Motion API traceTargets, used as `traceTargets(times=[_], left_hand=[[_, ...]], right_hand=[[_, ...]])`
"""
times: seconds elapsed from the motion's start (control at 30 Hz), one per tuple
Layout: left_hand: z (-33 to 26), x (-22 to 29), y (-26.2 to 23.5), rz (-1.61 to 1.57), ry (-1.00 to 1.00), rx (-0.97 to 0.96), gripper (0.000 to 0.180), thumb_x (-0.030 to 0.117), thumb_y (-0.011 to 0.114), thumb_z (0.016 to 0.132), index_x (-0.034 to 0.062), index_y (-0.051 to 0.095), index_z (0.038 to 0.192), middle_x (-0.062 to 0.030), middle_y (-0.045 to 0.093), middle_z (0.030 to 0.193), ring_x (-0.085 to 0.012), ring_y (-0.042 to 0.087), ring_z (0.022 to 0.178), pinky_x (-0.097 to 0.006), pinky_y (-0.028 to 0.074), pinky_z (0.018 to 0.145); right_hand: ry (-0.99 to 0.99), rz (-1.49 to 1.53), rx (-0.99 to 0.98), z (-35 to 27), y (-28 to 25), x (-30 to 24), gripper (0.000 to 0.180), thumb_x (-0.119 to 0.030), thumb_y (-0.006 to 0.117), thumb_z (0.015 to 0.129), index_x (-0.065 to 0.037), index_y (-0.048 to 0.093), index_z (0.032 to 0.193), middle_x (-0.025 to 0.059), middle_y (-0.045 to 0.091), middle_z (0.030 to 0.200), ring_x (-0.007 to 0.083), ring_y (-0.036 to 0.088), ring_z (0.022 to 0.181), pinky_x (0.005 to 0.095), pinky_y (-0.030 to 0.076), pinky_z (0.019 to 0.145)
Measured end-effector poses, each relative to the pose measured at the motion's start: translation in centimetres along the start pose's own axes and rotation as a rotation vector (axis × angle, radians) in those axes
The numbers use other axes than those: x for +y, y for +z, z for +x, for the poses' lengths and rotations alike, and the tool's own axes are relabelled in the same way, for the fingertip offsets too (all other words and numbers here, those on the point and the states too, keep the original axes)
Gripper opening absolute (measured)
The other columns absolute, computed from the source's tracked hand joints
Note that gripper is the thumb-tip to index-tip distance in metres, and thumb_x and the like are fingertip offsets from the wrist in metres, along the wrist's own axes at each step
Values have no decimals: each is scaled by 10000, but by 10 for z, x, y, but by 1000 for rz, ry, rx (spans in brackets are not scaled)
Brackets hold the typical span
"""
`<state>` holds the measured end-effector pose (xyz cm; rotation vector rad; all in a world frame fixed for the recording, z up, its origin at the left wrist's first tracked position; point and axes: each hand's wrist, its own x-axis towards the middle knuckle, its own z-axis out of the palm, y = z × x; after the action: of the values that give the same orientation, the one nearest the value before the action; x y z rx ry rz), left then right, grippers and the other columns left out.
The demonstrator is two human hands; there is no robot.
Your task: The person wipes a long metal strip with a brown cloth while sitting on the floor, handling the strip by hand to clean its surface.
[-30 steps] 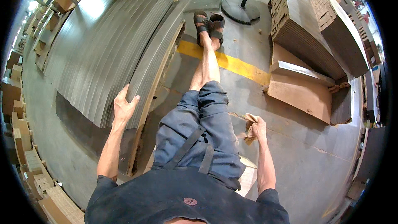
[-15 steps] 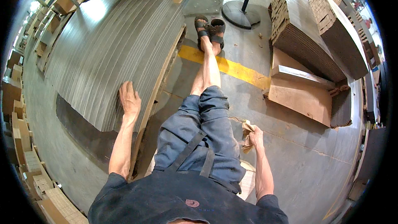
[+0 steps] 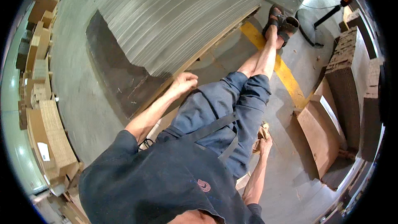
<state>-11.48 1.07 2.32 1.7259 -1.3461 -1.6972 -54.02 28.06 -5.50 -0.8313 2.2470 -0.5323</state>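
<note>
My left hand is in the air between the stack of grey sheets and my left thigh, with its fingers curled in and nothing visible in them. Beside it, the wide stack of flat grey sheets rests on a low wooden pallet, with a dark bottom sheet jutting out on the near left side. By my right thigh, my right hand is closed around a crumpled tan cloth; its exact kind is hard to make out.
My legs stretch forward, crossed at the sandals. To the right stand bundled stacks of cardboard and an open brown carton. A black round stand base is beyond my feet. A yellow floor line passes under my legs; boxes line the left.
My left hand has left the top of the sheets, moved toward my thigh and curled up. My view has turned left. My right hand keeps the cloth.
</note>
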Motion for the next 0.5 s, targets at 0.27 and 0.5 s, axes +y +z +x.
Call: traceTargets(times=[0.27,0.5], left_hand=[[32,-10,-61,-258,98,182,289,156,676,868,-31,647,1086,-89,693,905,-180,668,775,-300,539,641],[73,67,-3,-185,18,-99,321,147,630,912,-36,609,1174,-131,700,969,-175,677,791,-297,553,654]], right_hand=[[17,127,2,7,-4,-4,546,59,412,751,-77,655,1220,189,691,1109,300,657,1046,368,499,918],[33,42,-10,13,13,-17,348,-47,562,842,-48,625,1184,219,645,1101,315,628,1110,400,498,920]])
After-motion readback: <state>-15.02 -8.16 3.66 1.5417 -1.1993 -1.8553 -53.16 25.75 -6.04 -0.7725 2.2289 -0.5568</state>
